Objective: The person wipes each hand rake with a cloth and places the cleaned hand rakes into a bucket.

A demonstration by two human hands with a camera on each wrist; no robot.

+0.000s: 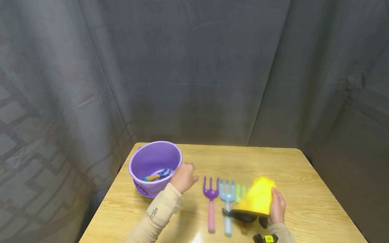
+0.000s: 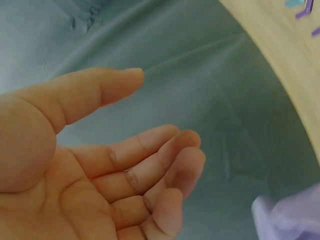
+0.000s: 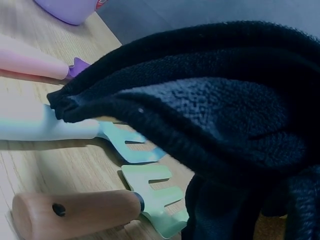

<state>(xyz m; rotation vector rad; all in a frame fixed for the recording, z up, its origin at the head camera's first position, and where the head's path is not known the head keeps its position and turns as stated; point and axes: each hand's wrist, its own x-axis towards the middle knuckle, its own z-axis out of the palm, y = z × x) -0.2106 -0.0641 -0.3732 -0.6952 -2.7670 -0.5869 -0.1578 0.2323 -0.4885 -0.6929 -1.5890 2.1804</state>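
In the head view my right hand (image 1: 278,206) grips the side of a yellow plush piece (image 1: 258,197) that has a black edge. Seen from the right wrist, its black fuzzy opening (image 3: 215,100) gapes, with dark flaps hanging below; the fingers are hidden. My left hand (image 1: 183,178) is at the right rim of a purple bucket (image 1: 156,152). In the left wrist view that hand (image 2: 100,175) holds nothing, thumb extended and fingers loosely bent. Inside the bucket lies a small hand fork (image 1: 153,177) with a yellow handle and blue prongs.
Between the hands lie a purple fork with a pink handle (image 1: 211,216) and a light blue fork (image 1: 228,195). Beside them, partly covered by the plush piece, is a green fork with a wooden handle (image 3: 75,212). Grey curtains (image 1: 194,74) hang behind the wooden table (image 1: 313,199).
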